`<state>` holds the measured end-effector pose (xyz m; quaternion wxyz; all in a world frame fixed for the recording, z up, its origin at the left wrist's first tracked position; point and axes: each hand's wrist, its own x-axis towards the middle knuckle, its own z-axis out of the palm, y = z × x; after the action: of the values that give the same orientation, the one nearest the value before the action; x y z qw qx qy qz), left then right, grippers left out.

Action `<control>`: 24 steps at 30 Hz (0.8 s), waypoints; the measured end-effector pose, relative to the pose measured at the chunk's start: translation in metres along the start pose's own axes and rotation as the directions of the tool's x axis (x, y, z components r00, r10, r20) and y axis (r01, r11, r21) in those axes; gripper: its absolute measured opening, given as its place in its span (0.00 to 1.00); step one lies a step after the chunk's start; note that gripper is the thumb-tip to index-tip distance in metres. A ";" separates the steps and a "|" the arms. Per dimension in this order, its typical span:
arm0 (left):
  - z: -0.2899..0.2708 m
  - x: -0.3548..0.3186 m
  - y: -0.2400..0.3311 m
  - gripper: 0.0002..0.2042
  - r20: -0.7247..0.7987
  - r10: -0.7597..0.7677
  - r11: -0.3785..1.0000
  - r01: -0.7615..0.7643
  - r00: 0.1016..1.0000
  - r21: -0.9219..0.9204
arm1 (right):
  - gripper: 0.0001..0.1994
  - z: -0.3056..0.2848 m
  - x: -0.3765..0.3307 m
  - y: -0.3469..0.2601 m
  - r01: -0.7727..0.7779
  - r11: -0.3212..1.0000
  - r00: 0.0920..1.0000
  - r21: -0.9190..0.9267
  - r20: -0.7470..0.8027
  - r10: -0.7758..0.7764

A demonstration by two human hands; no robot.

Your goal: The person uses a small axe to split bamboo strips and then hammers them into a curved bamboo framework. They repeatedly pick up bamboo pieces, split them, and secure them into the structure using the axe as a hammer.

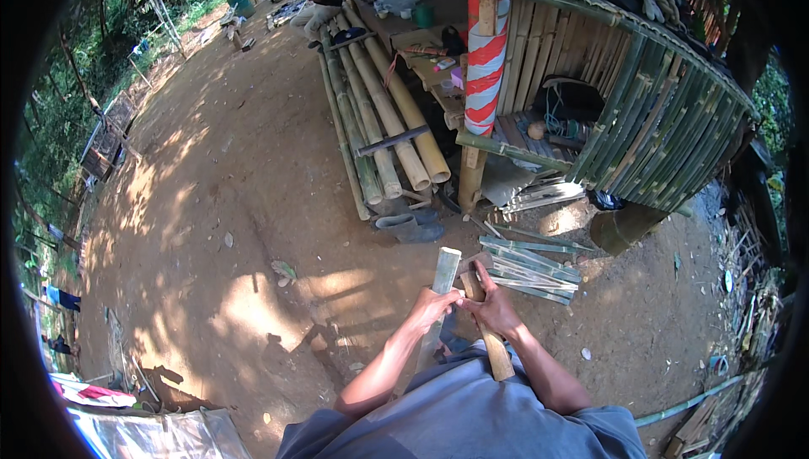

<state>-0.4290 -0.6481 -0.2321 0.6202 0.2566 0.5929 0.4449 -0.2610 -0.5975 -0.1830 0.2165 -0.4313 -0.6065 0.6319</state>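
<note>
Gripping bamboo slat [443, 273] in left hand [431, 306], right hand [494, 307] on wooden-handled tool [493, 348]

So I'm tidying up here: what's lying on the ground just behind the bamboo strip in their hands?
Split bamboo slats lie in a pile on the dirt behind the strip. The right hand covers the pile's near end.

Upright pale-green bamboo slat [442, 286], wooden-handled tool [487, 324] alongside

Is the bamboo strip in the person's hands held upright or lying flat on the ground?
Upright, off the ground: the bamboo strip rises from the left hand, which grips it, while the right hand holds a wooden-handled tool against it.
</note>
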 end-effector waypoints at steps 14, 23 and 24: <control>-0.012 -0.017 0.009 0.10 -0.162 0.184 0.978 -0.197 0.970 -0.069 | 0.53 -0.040 -0.020 0.021 0.067 0.978 0.971 -0.196 -0.212 -0.109; -0.017 -0.017 0.052 0.09 -0.274 0.286 0.937 -0.327 0.918 -0.118 | 0.23 -0.038 -0.044 -0.005 -0.423 0.889 0.904 0.175 0.019 0.427; -0.017 -0.017 0.056 0.09 -0.268 0.295 0.934 -0.336 0.917 -0.122 | 0.10 -0.032 -0.049 -0.009 -0.396 0.908 0.914 0.135 -0.043 0.404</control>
<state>-0.4575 -0.6400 -0.1787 0.4810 0.2396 0.5768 0.6153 -0.2113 -0.6161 -0.1572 0.1298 -0.5540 -0.4570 0.6837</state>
